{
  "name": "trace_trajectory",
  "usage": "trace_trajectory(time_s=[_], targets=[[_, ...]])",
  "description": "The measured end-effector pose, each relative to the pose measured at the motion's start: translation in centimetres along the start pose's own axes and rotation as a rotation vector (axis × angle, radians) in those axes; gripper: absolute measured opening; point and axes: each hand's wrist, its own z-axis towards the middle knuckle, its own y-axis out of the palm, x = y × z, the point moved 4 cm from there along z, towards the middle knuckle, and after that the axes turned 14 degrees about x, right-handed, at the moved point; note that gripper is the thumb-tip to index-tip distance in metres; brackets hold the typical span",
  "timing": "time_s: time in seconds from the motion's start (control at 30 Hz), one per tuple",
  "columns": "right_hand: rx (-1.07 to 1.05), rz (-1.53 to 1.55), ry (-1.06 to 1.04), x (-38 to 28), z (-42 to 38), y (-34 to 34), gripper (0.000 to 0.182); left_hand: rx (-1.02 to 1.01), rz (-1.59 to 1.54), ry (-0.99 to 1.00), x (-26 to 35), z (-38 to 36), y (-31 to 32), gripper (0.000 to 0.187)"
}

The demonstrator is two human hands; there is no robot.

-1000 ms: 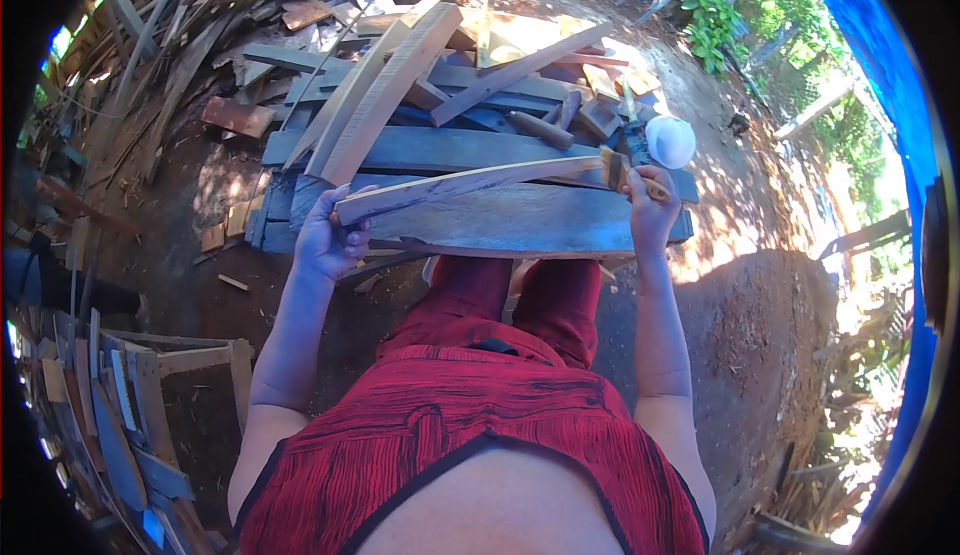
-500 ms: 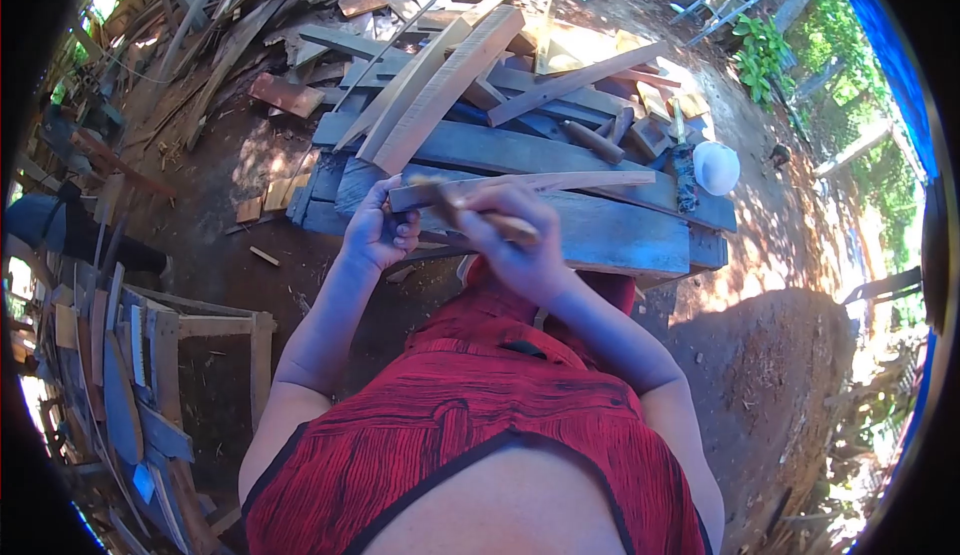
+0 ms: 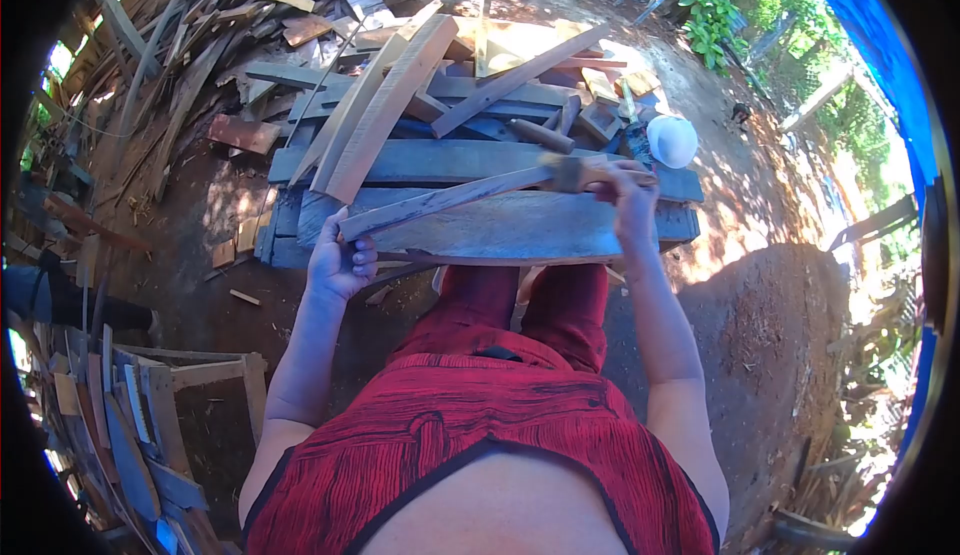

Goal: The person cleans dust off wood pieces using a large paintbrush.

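My left hand (image 3: 342,260) is closed round the left end of a long, narrow wooden strip (image 3: 440,200), which slants up to the right over the workbench (image 3: 480,230). With my right hand (image 3: 632,195) I grip the handle of a wooden-handled brush (image 3: 566,174). Its dark head lies at the strip's far right end. Two pale curved wooden pieces (image 3: 392,105) lean on the bench just beyond my left hand.
Behind the bench lies a heap of boards and offcuts (image 3: 330,25). A white rounded container (image 3: 672,142) stands at the bench's right end, near a wooden-handled tool (image 3: 542,135). A wooden frame (image 3: 210,373) stands at lower left. At far left, a person's leg (image 3: 90,300) shows.
My right hand has swept the brush from the strip's left end to its right end. My left hand still holds the strip. The whole view has shifted a little.
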Motion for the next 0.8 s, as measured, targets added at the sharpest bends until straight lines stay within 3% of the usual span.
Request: trace_trajectory(time_s=[0.17,0.43,0.5,0.63,0.8], targets=[[0.343,-0.128,-0.202,0.2,5.4,-6.6,0.005,-0.033,-0.059,-0.010,-0.4,-0.3,0.3,0.044],[0.166,-0.318,-0.490,3.1,4.0,-2.9,0.004,-0.017,-0.174,-0.052,-0.5,-0.6,0.3,0.043],[0.147,-0.398,-0.579,3.1,3.8,-1.9,0.003,-0.032,-0.059,0.069,-0.5,-1.3,0.9,0.043],[0.135,-0.429,-0.559,2.0,2.9,-0.7,0.004,0.069,0.052,0.162,-0.8,-1.1,0.7,0.048],[0.078,-0.482,-0.718,0.8,-1.1,1.8,0.004,0.135,0.230,0.491,-0.8,-0.8,0.7,0.056]])
